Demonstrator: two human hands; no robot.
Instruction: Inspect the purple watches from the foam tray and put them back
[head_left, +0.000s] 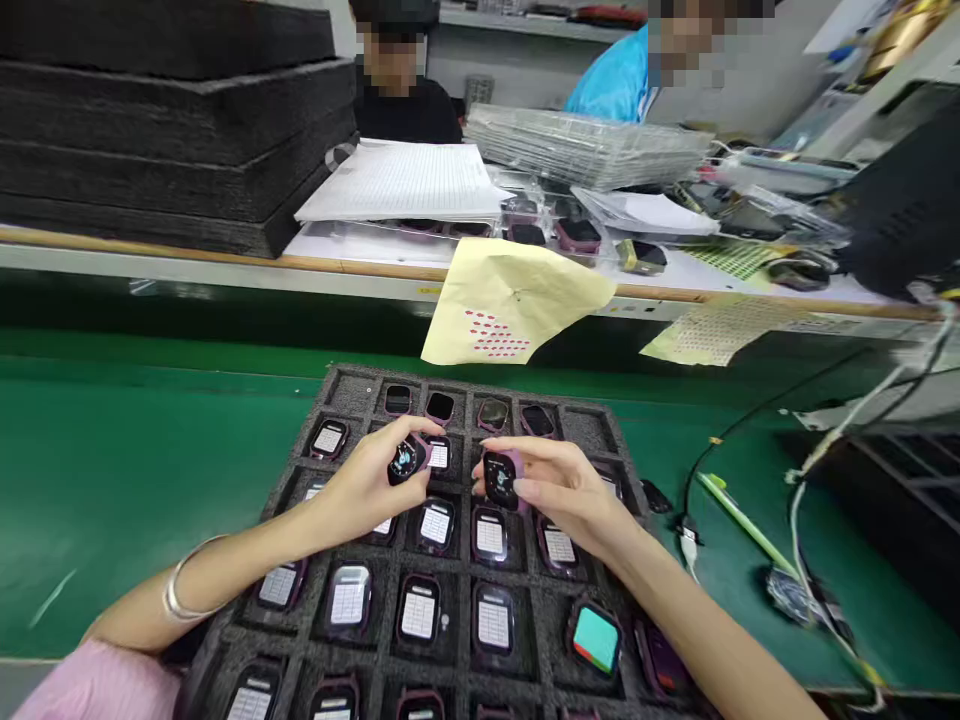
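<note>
Over the middle of the black foam tray [352, 385] on the green bench [135, 470], each of the person's hands has a small watch body pinched in its fingertips. The left hand [371, 480] is closed on a dark-faced watch [406, 460] with a lit round dial, thumb below and fingers curled over the top, the face tipped up and a little to the right. The right hand [559, 485] is clamped on a pink-cased watch [501, 478], its dark screen turned toward the left hand, the fingers lying flat along its far side. The two watches sit at almost the same height, near one another but not touching, with a narrow gap between them above the third row of pockets. Neither hand is clearly nearer the tray; both hover just above it, and the pockets straight beneath them look partly hidden by the wrists, so I cannot tell which of these are free. Around them the filled pockets hold more watches, most showing white label screens [436, 524], one near the right forearm showing a coloured screen [596, 638]. The back row carries dark blank faces [440, 406]. A silver bangle [177, 590] rings the left wrist. Beyond the bench a yellow sheet with red dots [517, 300] hangs over a shelf edge, and cables [795, 480] trail to the right.
</note>
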